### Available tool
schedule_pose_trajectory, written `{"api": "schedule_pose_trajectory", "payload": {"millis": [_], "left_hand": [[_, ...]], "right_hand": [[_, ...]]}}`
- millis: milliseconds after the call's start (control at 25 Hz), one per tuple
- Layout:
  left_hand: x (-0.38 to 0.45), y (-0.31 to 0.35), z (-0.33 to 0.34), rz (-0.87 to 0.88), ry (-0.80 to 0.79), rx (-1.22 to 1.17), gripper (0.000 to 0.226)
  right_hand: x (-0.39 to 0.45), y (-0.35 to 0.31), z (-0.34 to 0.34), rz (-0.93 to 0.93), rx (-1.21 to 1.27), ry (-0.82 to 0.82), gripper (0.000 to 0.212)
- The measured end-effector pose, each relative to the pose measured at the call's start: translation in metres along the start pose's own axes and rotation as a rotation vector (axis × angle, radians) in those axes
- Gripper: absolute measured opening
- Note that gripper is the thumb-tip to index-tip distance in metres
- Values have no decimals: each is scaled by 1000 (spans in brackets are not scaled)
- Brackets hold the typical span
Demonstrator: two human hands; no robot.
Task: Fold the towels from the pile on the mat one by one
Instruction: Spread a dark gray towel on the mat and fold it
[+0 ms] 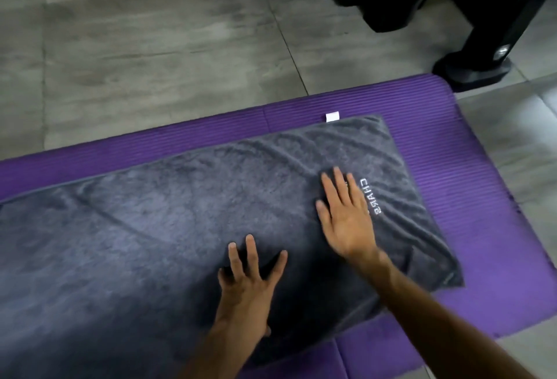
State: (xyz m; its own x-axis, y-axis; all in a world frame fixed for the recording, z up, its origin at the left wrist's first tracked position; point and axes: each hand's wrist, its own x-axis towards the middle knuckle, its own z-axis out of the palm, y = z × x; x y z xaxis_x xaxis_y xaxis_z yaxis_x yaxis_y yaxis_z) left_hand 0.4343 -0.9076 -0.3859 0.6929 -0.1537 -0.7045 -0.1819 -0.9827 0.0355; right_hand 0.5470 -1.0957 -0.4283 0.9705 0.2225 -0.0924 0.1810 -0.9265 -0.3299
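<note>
Your fingers (328,191) on the right hand (346,219) lie straight and slightly spread, flat on the grey towel (150,237) right of centre in the frame, partly covering the embroidered lettering (371,196); that looks like a smoothing press, meant to flatten the ripples near the towel's right end before a fold. Your left hand (245,282), lower centre, has its fingers splayed wide, tips touching the cloth, probably to pin the middle so the fabric does not slide. The towel lies spread across the purple mat (452,152), running off the left edge of the frame, its white tag (332,116) poking out at the far edge. No pile is in view. Grey floor tiles (150,47) fill the upper left, and a black stand (482,56) sits upper right.
</note>
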Motion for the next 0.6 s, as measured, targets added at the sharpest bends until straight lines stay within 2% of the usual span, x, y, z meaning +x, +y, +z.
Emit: {"api": "schedule_pose_trajectory", "payload": {"millis": [80, 240, 400, 600], "left_hand": [[4, 1, 3, -14, -13, -34, 138], [8, 2, 6, -33, -21, -81, 142], [8, 2, 2, -38, -50, -128, 142], [6, 2, 0, -39, -59, -127, 146]], "right_hand": [[55, 8, 0, 138, -4, -68, 61], [134, 65, -23, 311, -127, -204, 58], [159, 81, -37, 380, -132, -297, 57], [165, 77, -47, 414, -130, -326, 58]]}}
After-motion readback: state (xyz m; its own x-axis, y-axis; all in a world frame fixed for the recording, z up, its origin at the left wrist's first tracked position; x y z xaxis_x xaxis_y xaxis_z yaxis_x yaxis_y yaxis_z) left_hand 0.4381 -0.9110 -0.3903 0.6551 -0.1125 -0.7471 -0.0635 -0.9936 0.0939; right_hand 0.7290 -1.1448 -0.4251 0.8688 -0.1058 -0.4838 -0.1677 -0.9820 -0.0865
